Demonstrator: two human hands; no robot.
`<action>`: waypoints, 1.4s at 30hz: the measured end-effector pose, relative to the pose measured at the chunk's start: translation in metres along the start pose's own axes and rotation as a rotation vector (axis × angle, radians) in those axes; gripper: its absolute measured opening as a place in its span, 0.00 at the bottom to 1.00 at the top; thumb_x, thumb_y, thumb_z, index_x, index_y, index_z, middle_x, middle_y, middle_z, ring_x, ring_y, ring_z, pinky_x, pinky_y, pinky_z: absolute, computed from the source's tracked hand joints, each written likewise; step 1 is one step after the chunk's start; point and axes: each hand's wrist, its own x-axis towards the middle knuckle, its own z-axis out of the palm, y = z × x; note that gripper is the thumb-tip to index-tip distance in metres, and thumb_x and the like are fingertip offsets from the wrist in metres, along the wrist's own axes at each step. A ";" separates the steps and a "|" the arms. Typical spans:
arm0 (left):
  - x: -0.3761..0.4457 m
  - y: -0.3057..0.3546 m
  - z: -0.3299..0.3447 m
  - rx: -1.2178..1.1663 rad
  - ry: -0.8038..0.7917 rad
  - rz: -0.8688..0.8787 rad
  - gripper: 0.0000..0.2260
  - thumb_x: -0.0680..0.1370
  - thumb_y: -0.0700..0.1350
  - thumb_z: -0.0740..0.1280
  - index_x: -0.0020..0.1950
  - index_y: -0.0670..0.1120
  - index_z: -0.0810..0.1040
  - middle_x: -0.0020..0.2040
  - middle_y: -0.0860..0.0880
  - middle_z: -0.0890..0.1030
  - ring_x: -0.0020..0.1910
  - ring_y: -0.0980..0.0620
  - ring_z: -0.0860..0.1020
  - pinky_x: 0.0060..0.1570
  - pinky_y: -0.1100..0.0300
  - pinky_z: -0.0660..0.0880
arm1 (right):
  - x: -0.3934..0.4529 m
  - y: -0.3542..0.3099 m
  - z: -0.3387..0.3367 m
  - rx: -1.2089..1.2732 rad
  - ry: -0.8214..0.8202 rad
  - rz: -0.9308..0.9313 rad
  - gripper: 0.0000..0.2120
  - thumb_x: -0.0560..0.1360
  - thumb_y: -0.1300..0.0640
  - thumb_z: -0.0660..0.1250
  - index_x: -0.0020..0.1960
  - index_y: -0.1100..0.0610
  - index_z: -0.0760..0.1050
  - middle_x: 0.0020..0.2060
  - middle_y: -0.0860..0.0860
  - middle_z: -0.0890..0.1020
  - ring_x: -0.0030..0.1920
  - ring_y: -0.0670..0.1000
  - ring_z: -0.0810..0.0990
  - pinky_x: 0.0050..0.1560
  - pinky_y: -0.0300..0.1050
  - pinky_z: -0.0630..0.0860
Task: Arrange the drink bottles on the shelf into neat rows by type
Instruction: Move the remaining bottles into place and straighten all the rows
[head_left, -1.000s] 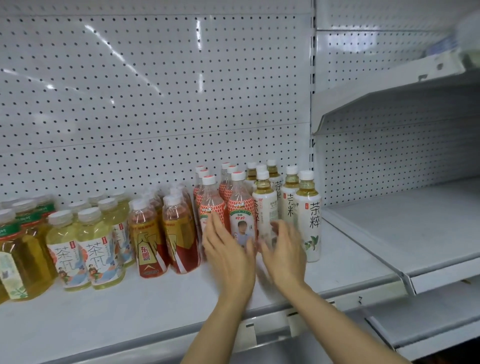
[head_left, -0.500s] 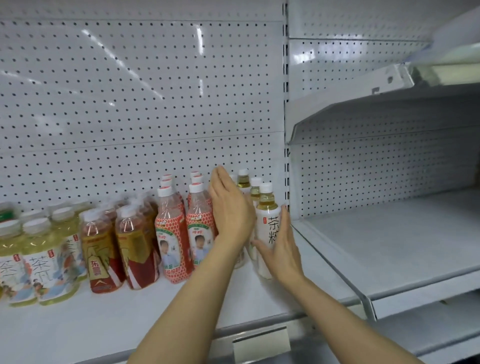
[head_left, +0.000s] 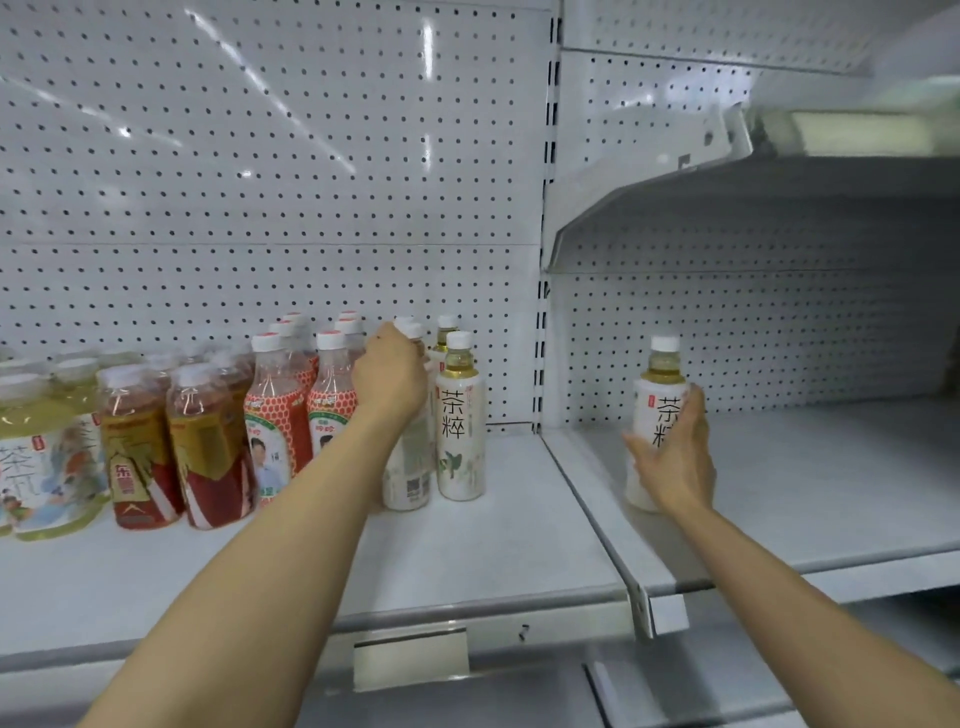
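Observation:
My right hand (head_left: 675, 457) grips a white-labelled tea bottle (head_left: 655, 405) upright over the right shelf board (head_left: 831, 493). My left hand (head_left: 389, 374) is closed around the neck of another white-labelled tea bottle (head_left: 410, 467) in the front row on the left shelf board (head_left: 493, 545). Beside it stands one more white tea bottle (head_left: 460, 426), with others behind it. Left of my arm stand red-labelled bottles (head_left: 275, 415), then brown tea bottles (head_left: 135, 441) and yellow-green tea bottles (head_left: 41, 457).
A metal upright (head_left: 545, 260) and a raised side edge (head_left: 597, 514) divide the two shelf boards. An upper shelf (head_left: 753, 197) overhangs the right bay. White pegboard (head_left: 260, 182) backs both bays. A blank price tag holder (head_left: 410, 660) hangs on the front rail.
My right hand has carried a white tea bottle from the left board across the divider to the right bay. My left hand has dropped onto the neck of a front-row white bottle.

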 end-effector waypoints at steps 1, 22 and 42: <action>-0.002 0.001 0.001 -0.001 0.017 0.016 0.13 0.80 0.38 0.63 0.64 0.37 0.69 0.59 0.38 0.77 0.55 0.37 0.78 0.53 0.45 0.76 | 0.004 0.004 -0.003 -0.007 -0.005 0.002 0.42 0.71 0.54 0.72 0.74 0.50 0.48 0.64 0.59 0.69 0.59 0.62 0.74 0.50 0.57 0.73; -0.073 0.133 0.054 -0.267 -0.121 0.342 0.14 0.83 0.45 0.60 0.67 0.41 0.70 0.58 0.41 0.80 0.56 0.42 0.78 0.46 0.54 0.69 | -0.035 0.002 -0.005 -0.373 0.039 -0.532 0.36 0.75 0.52 0.67 0.75 0.65 0.56 0.74 0.61 0.62 0.74 0.61 0.59 0.74 0.54 0.55; -0.051 -0.001 0.091 -0.309 -0.074 -0.067 0.37 0.73 0.59 0.73 0.73 0.41 0.61 0.66 0.42 0.72 0.63 0.41 0.73 0.61 0.46 0.72 | -0.058 -0.021 0.039 -0.110 -0.034 -0.194 0.44 0.73 0.50 0.71 0.78 0.56 0.48 0.74 0.55 0.62 0.72 0.56 0.64 0.64 0.53 0.69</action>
